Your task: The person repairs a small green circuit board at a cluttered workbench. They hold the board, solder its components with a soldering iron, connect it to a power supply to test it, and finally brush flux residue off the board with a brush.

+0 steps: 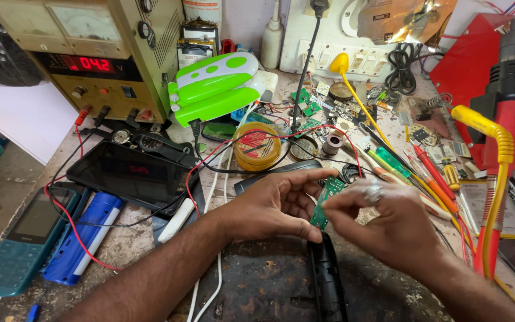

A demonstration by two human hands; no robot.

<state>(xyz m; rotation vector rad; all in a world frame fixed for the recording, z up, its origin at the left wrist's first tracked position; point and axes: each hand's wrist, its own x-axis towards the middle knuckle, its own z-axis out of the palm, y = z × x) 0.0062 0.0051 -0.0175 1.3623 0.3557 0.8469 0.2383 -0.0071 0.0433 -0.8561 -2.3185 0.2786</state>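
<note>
1. A black casing (327,280) lies on the worn bench just below the circuit board (327,201), close at hand, as a thing set down while its insides are out.
2. The left hand (272,206) pinches the circuit board along its left edge, fingers closed on it, so the green face stays turned up toward the eyes.
3. The right hand (388,223) meets the circuit board from the right, thumb and forefinger pressed together at its upper edge, steadying it in mid-air.
4. Left of the circuit board, a tablet (127,174) lies flat, with red wire (67,220) looped past it.
5. Just behind the circuit board stands a round tin (257,146).
6. Right of it, screwdrivers (433,173) lie fanned within reach.
7. Far behind and left, the power supply (87,56) faces forward, its red digits readable.
</note>
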